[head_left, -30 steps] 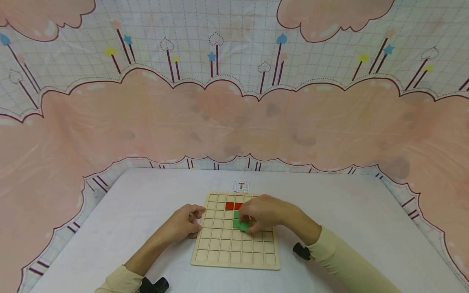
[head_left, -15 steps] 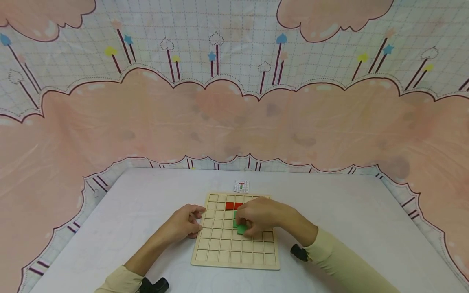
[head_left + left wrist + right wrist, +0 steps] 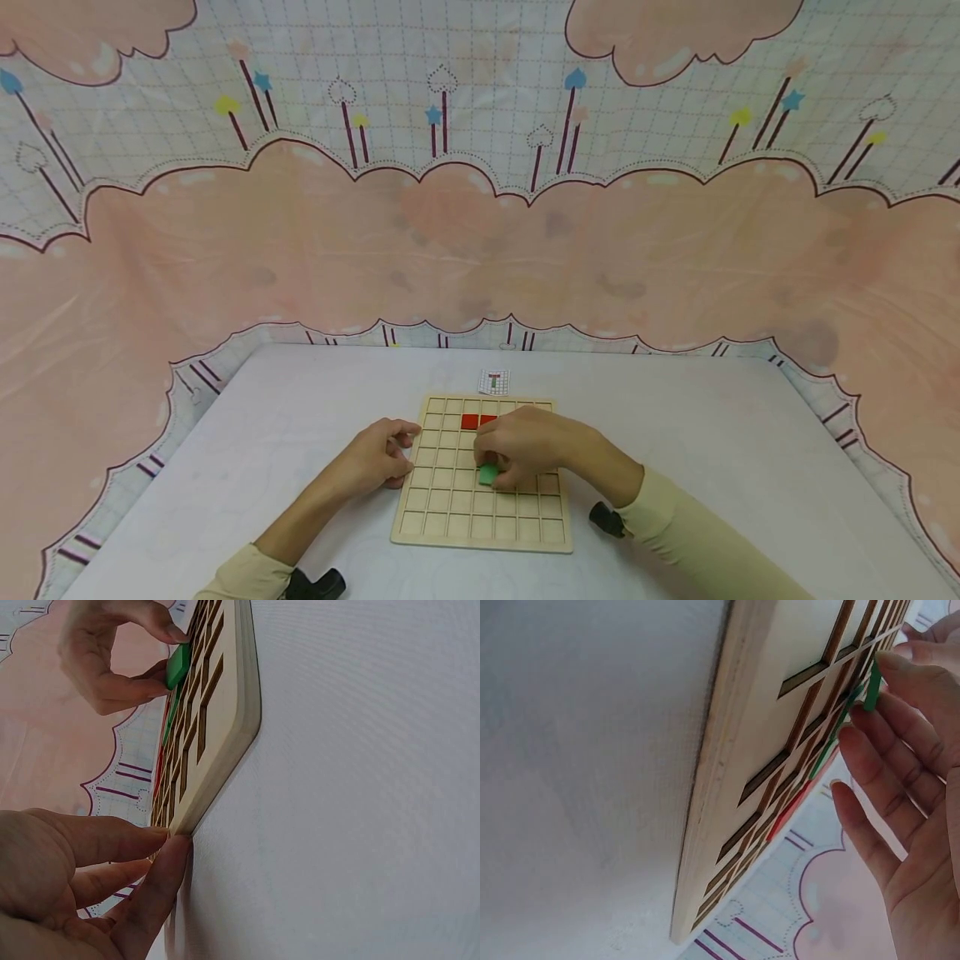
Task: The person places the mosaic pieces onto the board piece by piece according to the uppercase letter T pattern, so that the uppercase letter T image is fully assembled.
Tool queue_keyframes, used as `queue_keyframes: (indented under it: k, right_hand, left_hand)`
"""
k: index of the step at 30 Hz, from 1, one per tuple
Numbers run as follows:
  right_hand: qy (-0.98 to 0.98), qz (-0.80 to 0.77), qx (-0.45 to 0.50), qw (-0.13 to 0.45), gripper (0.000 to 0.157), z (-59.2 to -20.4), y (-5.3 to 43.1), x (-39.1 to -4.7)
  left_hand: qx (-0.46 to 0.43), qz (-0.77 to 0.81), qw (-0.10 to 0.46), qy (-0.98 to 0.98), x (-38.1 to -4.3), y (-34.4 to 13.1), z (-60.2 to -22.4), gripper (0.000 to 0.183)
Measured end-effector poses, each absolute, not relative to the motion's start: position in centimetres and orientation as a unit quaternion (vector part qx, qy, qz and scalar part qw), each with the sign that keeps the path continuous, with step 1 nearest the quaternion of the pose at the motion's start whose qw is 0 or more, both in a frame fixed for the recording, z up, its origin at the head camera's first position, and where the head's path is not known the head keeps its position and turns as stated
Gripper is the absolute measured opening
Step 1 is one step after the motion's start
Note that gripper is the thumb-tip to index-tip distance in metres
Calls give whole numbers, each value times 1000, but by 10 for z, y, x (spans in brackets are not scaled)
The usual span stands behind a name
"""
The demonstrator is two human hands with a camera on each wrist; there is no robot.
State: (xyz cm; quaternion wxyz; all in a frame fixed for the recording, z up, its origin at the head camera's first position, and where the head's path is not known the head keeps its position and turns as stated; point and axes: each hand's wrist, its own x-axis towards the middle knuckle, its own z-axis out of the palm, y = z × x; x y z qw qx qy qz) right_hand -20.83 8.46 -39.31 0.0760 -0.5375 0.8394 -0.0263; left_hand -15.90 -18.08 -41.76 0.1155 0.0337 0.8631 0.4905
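Note:
My right hand (image 3: 525, 442) pinches a green square tile (image 3: 488, 475) between thumb and fingertips, close over the middle of a wooden grid board (image 3: 442, 527). In the right wrist view the held tile (image 3: 872, 688) stands tilted above the cells. My left hand (image 3: 378, 450) rests its thumb and fingertips against the board's left edge. Two red tiles (image 3: 469, 422) lie side by side in an upper row, the right one partly behind my right hand. Green pieces (image 3: 823, 760) set in the board show in the right wrist view; in the head view that hand hides them.
A small printed card (image 3: 494, 382) with a red and green grid pattern lies just beyond the board's far edge. White cloth (image 3: 675, 417) covers the table. A patterned curtain (image 3: 480, 250) hangs behind it. Black wrist devices (image 3: 315, 583) sit near both sleeves.
My right hand has shifted slightly left and toward me with the green tile, which now sits lower in the head view. It covers the set green tiles. My left hand has stayed put.

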Motion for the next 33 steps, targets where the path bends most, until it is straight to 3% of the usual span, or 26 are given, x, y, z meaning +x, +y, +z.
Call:
queue_keyframes:
  k: [33]
  right_hand:
    - [840, -44, -535, 78, 23, -391, 93, -208]
  left_hand:
    - [21, 486, 116, 866, -160, -180, -418, 53]
